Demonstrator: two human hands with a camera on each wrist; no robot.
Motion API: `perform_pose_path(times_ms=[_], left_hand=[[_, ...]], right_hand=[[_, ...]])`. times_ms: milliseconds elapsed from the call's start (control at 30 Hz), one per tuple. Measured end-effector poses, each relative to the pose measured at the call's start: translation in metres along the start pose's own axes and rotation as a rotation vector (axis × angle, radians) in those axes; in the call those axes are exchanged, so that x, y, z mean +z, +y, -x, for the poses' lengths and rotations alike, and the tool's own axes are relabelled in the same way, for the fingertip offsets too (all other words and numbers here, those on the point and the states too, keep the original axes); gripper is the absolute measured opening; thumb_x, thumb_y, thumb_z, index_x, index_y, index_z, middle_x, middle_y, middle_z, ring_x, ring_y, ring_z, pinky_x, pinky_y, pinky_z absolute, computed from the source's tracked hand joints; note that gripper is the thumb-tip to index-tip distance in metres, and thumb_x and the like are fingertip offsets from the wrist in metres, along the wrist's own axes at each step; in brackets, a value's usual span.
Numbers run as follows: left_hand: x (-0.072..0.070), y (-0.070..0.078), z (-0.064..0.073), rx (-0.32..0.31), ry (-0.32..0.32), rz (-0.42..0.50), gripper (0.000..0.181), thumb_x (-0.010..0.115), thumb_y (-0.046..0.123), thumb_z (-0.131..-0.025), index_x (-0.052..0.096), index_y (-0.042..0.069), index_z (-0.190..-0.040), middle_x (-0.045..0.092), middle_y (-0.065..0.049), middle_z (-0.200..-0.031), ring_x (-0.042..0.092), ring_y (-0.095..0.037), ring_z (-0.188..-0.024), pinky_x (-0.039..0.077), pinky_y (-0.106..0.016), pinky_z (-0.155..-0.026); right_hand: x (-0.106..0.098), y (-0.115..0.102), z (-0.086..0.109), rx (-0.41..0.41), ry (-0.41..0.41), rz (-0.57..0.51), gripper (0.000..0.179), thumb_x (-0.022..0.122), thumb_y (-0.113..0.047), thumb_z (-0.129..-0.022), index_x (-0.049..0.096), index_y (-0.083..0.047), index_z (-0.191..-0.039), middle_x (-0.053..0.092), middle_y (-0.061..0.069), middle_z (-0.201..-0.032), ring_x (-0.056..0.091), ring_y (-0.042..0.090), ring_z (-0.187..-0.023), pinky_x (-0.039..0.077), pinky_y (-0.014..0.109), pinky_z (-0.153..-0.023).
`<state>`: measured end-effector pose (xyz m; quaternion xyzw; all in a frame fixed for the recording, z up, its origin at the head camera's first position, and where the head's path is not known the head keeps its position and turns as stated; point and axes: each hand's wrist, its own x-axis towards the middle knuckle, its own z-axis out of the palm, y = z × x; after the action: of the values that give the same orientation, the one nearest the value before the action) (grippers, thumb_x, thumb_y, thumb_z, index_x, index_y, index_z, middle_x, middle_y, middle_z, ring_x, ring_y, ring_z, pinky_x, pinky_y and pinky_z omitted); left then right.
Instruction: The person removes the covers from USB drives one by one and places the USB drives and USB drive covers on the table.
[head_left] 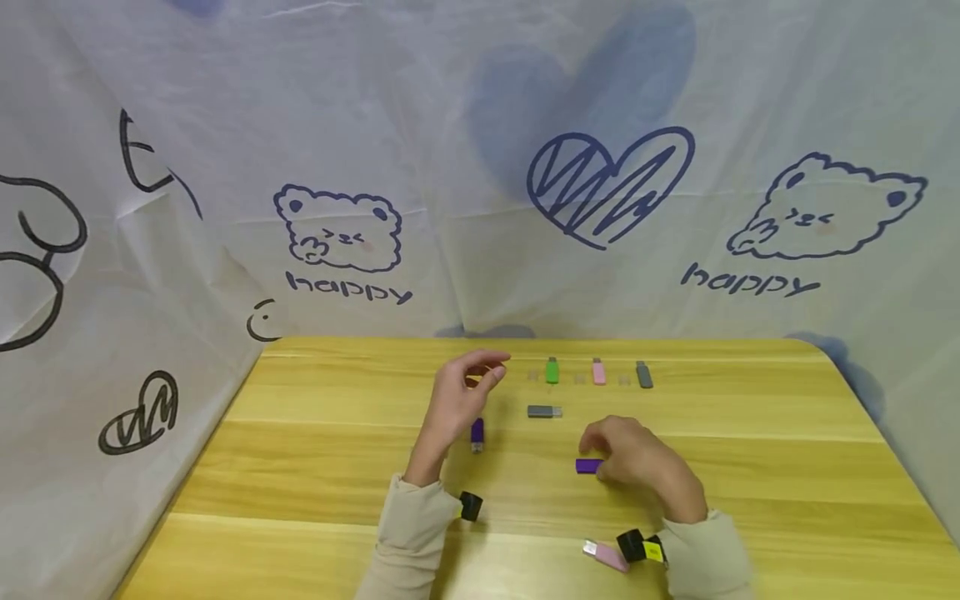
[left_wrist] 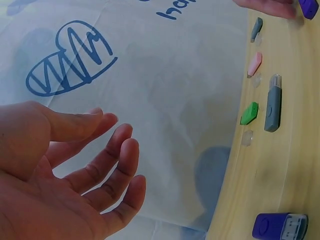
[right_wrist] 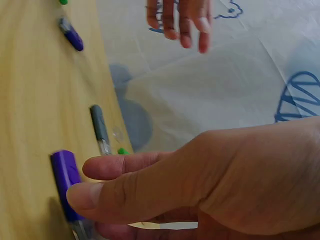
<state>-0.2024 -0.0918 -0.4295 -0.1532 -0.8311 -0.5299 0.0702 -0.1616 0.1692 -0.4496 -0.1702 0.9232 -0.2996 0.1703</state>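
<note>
My left hand [head_left: 459, 398] hovers above the table with fingers loosely bent, holding nothing; its palm and spread fingers show in the left wrist view. A purple USB flash drive [head_left: 477, 435] lies just below and right of it. My right hand [head_left: 633, 454] pinches another purple USB flash drive [right_wrist: 66, 182] near its metal plug end, between thumb and fingers. The fingers partly hide that plug. Between the hands and farther back, a grey USB flash drive [head_left: 542, 412] lies sideways. A pink USB flash drive [head_left: 611, 557] is beside my right wrist.
Along the back of the wooden table [head_left: 300, 467] stands a row: green [head_left: 552, 371], pink [head_left: 598, 372] and grey [head_left: 644, 375] flash drives, with small clear pieces [head_left: 580, 379] among them. A white printed cloth [head_left: 465, 208] hangs behind the table edge.
</note>
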Motion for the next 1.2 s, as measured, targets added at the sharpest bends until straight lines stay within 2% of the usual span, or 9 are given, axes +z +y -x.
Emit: perform_pose_path(times_ms=[167,367,500,600,800,1000,1200], left_hand=[[0.001,0.002,0.000,0.012,-0.009,-0.016,0.020,0.066,0.011,-0.102,0.075,0.008,-0.119,0.074,-0.008,-0.109,0.067,-0.023,-0.098,0.056,-0.041,-0.082],[0.005,0.005,-0.002,0.012,-0.026,-0.015,0.019,0.066,0.010,-0.101,0.075,0.009,-0.118,0.073,-0.005,-0.106,0.067,-0.021,-0.097,0.057,-0.040,-0.082],[0.007,0.006,-0.001,0.014,-0.045,-0.007,0.019,0.066,0.009,-0.101,0.075,0.009,-0.118,0.073,-0.006,-0.106,0.067,-0.022,-0.096,0.057,-0.044,-0.082],[0.008,0.007,-0.001,0.019,-0.059,-0.009,0.019,0.066,0.010,-0.102,0.075,0.009,-0.119,0.072,-0.006,-0.107,0.068,-0.022,-0.096,0.057,-0.045,-0.082],[0.013,0.010,0.001,0.032,-0.089,-0.017,0.020,0.066,0.012,-0.102,0.075,0.010,-0.119,0.073,-0.005,-0.109,0.068,-0.020,-0.097,0.057,-0.040,-0.083],[0.021,0.014,0.002,0.039,-0.136,0.014,0.022,0.066,0.014,-0.102,0.074,0.008,-0.121,0.073,-0.006,-0.112,0.068,-0.022,-0.100,0.057,-0.042,-0.086],[0.029,0.015,0.003,0.043,-0.187,0.026,0.021,0.065,0.016,-0.103,0.075,0.010,-0.120,0.074,-0.004,-0.111,0.068,-0.018,-0.099,0.056,-0.037,-0.085]], right_hand=[[0.008,-0.003,-0.002,0.006,0.003,0.018,0.028,0.077,0.016,-0.076,0.071,-0.008,-0.090,0.063,0.001,-0.082,0.055,0.017,-0.076,0.052,0.037,-0.072],[0.010,-0.003,-0.002,-0.009,0.032,0.044,0.026,0.080,0.011,-0.079,0.065,-0.011,-0.078,0.058,-0.001,-0.075,0.049,0.016,-0.070,0.045,0.032,-0.065],[0.008,-0.003,0.000,-0.005,0.039,0.010,0.031,0.079,0.015,-0.074,0.062,-0.011,-0.078,0.055,0.000,-0.074,0.048,0.016,-0.070,0.043,0.031,-0.065],[0.003,-0.002,0.001,-0.009,0.062,-0.029,0.031,0.079,0.015,-0.075,0.063,-0.010,-0.085,0.055,0.001,-0.076,0.049,0.017,-0.071,0.043,0.032,-0.065],[-0.013,-0.004,0.003,-0.073,0.219,-0.096,0.027,0.074,0.008,-0.088,0.071,-0.007,-0.110,0.063,0.002,-0.087,0.059,0.017,-0.079,0.054,0.033,-0.071],[-0.024,-0.012,0.007,-0.134,0.386,-0.262,0.027,0.076,0.001,-0.091,0.067,-0.004,-0.117,0.069,0.009,-0.103,0.069,0.025,-0.090,0.060,0.034,-0.075],[-0.026,-0.014,0.010,-0.117,0.514,-0.362,0.035,0.075,0.000,-0.092,0.065,-0.008,-0.126,0.067,0.015,-0.117,0.070,0.032,-0.100,0.061,0.034,-0.080]])
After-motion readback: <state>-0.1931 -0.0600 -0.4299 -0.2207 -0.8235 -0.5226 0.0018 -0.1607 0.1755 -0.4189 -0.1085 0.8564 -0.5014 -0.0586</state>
